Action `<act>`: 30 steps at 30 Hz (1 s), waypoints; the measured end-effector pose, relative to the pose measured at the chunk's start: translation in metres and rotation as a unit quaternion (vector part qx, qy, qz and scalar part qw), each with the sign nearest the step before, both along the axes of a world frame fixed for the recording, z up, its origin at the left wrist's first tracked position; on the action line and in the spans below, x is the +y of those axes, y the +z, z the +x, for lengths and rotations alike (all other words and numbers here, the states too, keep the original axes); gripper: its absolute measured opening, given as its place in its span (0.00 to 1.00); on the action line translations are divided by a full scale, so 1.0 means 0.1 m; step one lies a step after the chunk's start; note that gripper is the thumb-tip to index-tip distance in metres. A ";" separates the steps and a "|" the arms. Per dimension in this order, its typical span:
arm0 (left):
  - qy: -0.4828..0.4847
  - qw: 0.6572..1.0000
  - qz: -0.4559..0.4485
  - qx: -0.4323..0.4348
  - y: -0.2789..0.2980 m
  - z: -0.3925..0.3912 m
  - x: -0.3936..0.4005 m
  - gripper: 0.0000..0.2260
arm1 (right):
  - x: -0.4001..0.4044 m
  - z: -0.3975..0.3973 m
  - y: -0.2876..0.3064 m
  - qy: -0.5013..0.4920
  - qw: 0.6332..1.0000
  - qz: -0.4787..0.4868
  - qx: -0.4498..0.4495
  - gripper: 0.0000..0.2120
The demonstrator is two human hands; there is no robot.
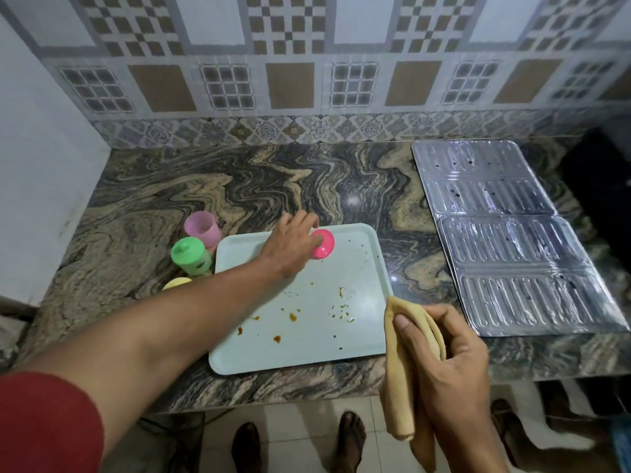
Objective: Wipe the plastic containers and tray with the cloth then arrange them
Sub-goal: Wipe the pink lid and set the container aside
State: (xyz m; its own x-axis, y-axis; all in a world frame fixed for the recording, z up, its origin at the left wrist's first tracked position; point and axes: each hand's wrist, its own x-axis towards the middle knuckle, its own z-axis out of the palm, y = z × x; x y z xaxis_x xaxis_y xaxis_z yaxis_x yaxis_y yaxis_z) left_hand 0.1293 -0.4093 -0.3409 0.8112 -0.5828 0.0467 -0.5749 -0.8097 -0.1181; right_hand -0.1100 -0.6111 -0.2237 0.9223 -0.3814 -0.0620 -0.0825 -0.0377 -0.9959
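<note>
The left hand (290, 247) was stretched over the tray (362, 339), its grip curled on the pink container (322, 245) at the far edge, probably so the soiled tray could be cleared. The folded cloth (403, 377) was pinched in the right hand (450, 367) beside the tray, kept ready. 3 more containers (191, 256) were left on the worktop (170, 199).

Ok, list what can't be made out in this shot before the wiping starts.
1. Yellow container, head view: mostly hidden behind the left forearm; shape unclear.
2. Pink container on the tray: the left hand covers its near side, so the grip is unclear.
3. Cloth in the right hand: folded; its lower end hangs behind the wrist.
4. Dark object at the right edge: cut off by the frame.
</note>
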 end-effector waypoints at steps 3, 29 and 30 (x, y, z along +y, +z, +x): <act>-0.009 1.000 -0.006 -0.027 -0.03 0.06 -0.02 0.09 | -0.06 -0.05 0.00 -0.009 1.000 -0.006 0.013 0.04; 0.203 0.312 -0.799 0.472 1.63 -1.66 -0.04 0.07 | 0.43 0.45 0.38 -0.049 0.965 -0.164 -0.196 0.10; 0.196 0.324 -0.795 0.474 1.62 -1.68 -0.03 0.07 | 0.45 0.46 0.38 -0.043 0.962 -0.174 -0.206 0.11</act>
State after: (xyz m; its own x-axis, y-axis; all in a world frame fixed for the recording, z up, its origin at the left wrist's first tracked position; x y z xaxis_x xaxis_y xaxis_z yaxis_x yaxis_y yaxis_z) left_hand -0.0382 -0.4119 -0.1785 0.8973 -0.2778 -0.3430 0.4413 0.5529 0.7067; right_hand -0.0642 -0.5666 -0.1855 0.8053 -0.3900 0.4466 0.2979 -0.3851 -0.8735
